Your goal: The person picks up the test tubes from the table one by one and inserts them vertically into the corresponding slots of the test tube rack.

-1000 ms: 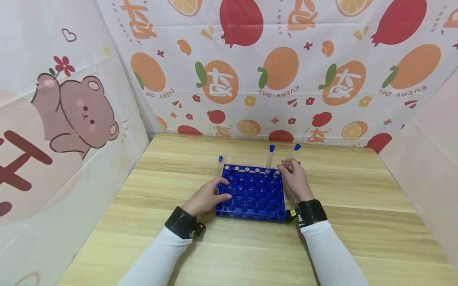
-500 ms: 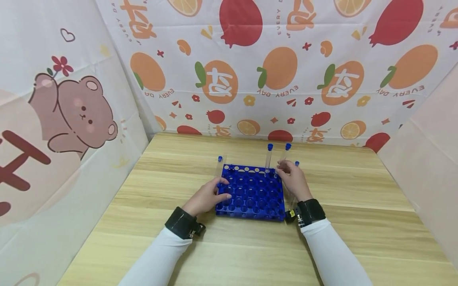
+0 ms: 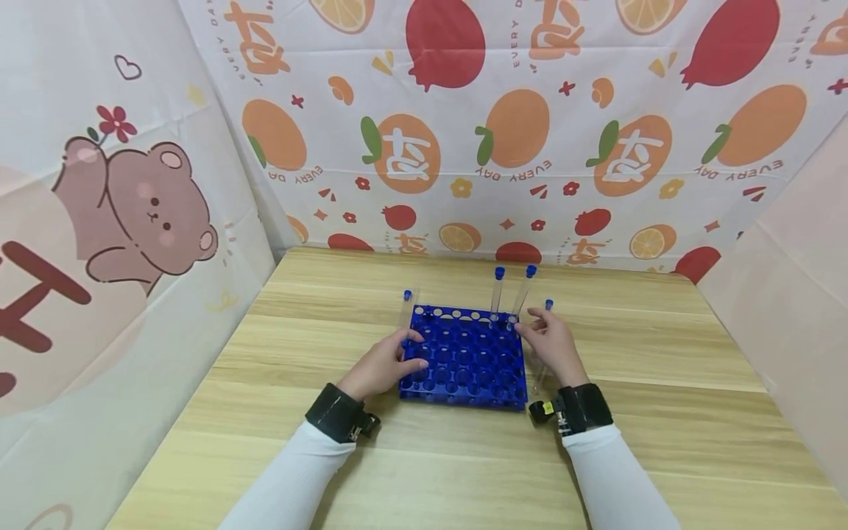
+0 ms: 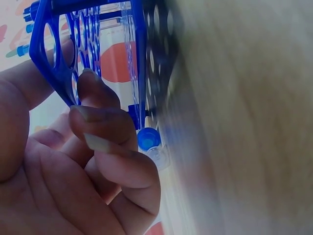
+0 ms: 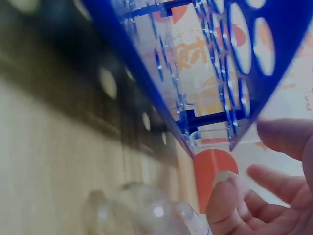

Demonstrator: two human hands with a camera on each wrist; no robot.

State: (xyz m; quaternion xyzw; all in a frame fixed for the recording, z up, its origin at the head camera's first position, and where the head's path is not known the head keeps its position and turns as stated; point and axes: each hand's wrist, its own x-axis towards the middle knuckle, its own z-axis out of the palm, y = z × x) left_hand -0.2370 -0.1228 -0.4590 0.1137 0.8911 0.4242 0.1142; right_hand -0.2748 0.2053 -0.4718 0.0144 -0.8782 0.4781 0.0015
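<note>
A blue test tube rack (image 3: 464, 361) stands on the table with rows of round holes. My left hand (image 3: 380, 364) grips its left side, thumb on the top plate and fingers curled against the end, as the left wrist view shows. Two clear test tubes with blue caps stand in the back row near the right corner: one tube (image 3: 496, 294) nearly upright, the other tube (image 3: 522, 296) leaning right. By that corner is my right hand (image 3: 551, 342), its fingers loosely spread and holding nothing. In the right wrist view the thumb (image 5: 288, 137) is close to the rack's edge.
On the table right of the rack lies a capped tube (image 3: 549, 304), partly hidden by my right hand; rounded clear tube ends (image 5: 146, 205) blur in the right wrist view. Left of the rack is another capped tube (image 3: 407, 309). A patterned cloth (image 3: 464, 147) hangs behind the table.
The tube in my right hand has swung from tilted into the rack's back right corner. My right fingers have let go and drawn slightly down and right. My left hand has not moved.
</note>
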